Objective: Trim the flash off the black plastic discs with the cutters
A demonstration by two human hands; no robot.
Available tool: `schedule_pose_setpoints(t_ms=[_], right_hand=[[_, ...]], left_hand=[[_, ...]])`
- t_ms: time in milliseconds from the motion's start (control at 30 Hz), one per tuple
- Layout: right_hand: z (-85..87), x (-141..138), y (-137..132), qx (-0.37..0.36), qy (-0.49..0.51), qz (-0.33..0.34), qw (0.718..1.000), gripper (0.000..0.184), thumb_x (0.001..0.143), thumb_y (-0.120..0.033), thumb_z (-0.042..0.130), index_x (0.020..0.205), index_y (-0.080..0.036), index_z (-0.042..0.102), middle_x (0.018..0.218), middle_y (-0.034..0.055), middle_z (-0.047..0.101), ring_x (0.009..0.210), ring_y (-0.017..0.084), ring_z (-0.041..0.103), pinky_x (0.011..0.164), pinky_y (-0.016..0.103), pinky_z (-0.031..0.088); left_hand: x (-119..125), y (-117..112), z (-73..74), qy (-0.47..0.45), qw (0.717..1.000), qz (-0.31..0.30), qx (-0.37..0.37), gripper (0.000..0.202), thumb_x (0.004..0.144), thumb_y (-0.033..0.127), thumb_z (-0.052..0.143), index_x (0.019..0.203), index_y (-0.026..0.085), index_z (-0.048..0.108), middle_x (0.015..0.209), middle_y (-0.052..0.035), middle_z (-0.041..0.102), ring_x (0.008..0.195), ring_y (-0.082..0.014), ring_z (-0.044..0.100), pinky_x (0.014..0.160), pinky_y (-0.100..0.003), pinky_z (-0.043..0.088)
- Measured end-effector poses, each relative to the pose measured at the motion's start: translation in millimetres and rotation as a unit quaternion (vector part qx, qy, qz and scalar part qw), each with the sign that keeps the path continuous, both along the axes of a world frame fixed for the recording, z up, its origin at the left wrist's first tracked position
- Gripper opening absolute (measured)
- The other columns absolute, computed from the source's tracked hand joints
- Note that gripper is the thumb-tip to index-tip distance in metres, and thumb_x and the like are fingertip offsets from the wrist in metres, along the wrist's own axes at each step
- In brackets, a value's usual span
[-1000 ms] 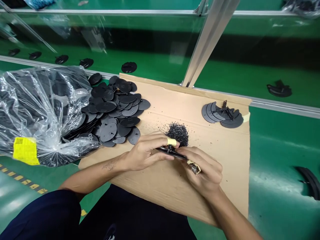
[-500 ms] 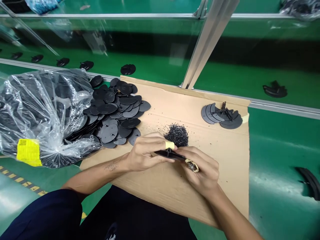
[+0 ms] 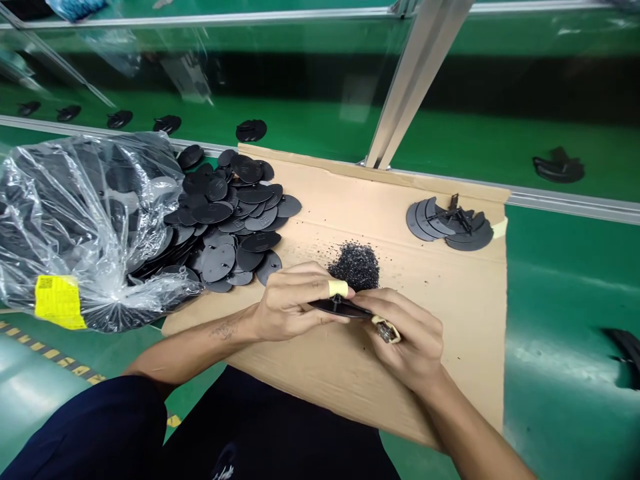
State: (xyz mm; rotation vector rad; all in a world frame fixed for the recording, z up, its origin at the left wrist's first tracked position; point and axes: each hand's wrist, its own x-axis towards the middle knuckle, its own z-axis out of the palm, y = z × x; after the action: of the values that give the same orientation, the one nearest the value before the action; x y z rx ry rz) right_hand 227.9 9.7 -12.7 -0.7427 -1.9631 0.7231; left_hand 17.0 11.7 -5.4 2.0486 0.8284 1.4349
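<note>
Disc (image 3: 332, 307), pinched in the left hand (image 3: 286, 305) above the cardboard (image 3: 465, 313), looks light, stiff and slightly slick; its rim seems the sounder hold, the small stem (image 3: 337, 299) perhaps fragile. The right hand (image 3: 414, 335) grips a tool (image 3: 385, 331) close by.

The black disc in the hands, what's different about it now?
The black disc has tipped slightly, lying a bit more level. Nothing was grabbed or dropped: the left hand still holds it, the right hand its tool. The disc pile and black bits look unchanged.

Black disc (image 3: 345, 309) now more level
</note>
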Motion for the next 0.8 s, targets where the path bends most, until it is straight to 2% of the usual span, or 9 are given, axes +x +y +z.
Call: schedule_pose_setpoints(t_ms=[167,267,367,500,600,700,800], right_hand=[[-1.6,0.7,0.2,-0.009,0.011,0.008,1.0,0.032,0.088,-0.003,0.063,0.113,-0.02,0.071,0.105,0.0107,0.076,0.09,0.021,0.075,0.075,0.034,0.064],[0.1,-0.2,0.0,-0.018,0.018,-0.001,1.0,0.031,0.089,-0.004,0.062,0.113,-0.022,0.073,0.104,0.0099,0.077,0.088,0.021,0.075,0.073,0.034,0.064],[5.0,-1.8,1.0,-0.039,0.041,-0.011,0.998,0.027,0.089,-0.006,0.063,0.109,-0.022,0.074,0.101,0.0088,0.077,0.086,0.022,0.075,0.072,0.035,0.063],[10.2,1.0,7.4,-0.071,0.017,-0.058,0.996,0.022,0.092,-0.012,0.064,0.11,-0.023,0.07,0.095,0.0071,0.076,0.083,0.021,0.073,0.072,0.036,0.061],[8.8,6.4,13.5,-0.008,-0.06,-0.097,0.993,0.026,0.092,-0.012,0.06,0.114,-0.022,0.068,0.099,0.0084,0.075,0.088,0.023,0.071,0.075,0.038,0.058],[5.1,9.6,16.1,0.077,-0.155,-0.088,0.981,0.03,0.092,-0.01,0.057,0.119,-0.02,0.066,0.102,0.0106,0.074,0.089,0.025,0.067,0.074,0.04,0.054],[2.5,9.3,15.4,0.108,-0.216,-0.079,0.967,0.03,0.092,-0.012,0.056,0.12,-0.019,0.066,0.099,0.0104,0.074,0.084,0.025,0.062,0.07,0.038,0.05]], left_hand=[[0.5,0.1,0.9,-0.007,1.0,-0.002,-0.011,0.027,0.09,0.023,0.075,0.116,0.017,0.074,0.087,-0.0072,0.08,0.077,-0.0156,0.072,0.069,-0.028,0.06],[0.2,0.5,2.6,0.011,0.999,-0.02,-0.025,0.028,0.093,0.032,0.072,0.117,0.017,0.073,0.091,-0.0084,0.08,0.082,-0.0174,0.073,0.075,-0.032,0.061],[-1.2,0.7,4.3,0.014,0.998,-0.019,-0.058,0.028,0.094,0.031,0.07,0.118,0.016,0.072,0.095,-0.0098,0.08,0.088,-0.018,0.074,0.08,-0.032,0.062],[-6.0,2.7,5.1,0.024,0.997,0.012,-0.074,0.024,0.09,0.028,0.076,0.11,0.015,0.074,0.087,-0.0072,0.078,0.079,-0.0153,0.072,0.072,-0.027,0.059],[-9.0,4.6,4.8,0.052,0.997,0.008,-0.06,0.025,0.088,0.03,0.078,0.108,0.016,0.075,0.082,-0.0057,0.076,0.076,-0.0144,0.068,0.07,-0.027,0.057],[-9.1,4.9,4.9,0.071,0.995,-0.013,-0.063,0.025,0.088,0.028,0.077,0.11,0.016,0.075,0.082,-0.0052,0.075,0.075,-0.0136,0.066,0.069,-0.027,0.056],[-8.5,4.2,5.8,0.088,0.993,-0.032,-0.068,0.024,0.088,0.026,0.078,0.108,0.014,0.075,0.085,-0.0064,0.075,0.077,-0.0138,0.065,0.07,-0.027,0.056]])
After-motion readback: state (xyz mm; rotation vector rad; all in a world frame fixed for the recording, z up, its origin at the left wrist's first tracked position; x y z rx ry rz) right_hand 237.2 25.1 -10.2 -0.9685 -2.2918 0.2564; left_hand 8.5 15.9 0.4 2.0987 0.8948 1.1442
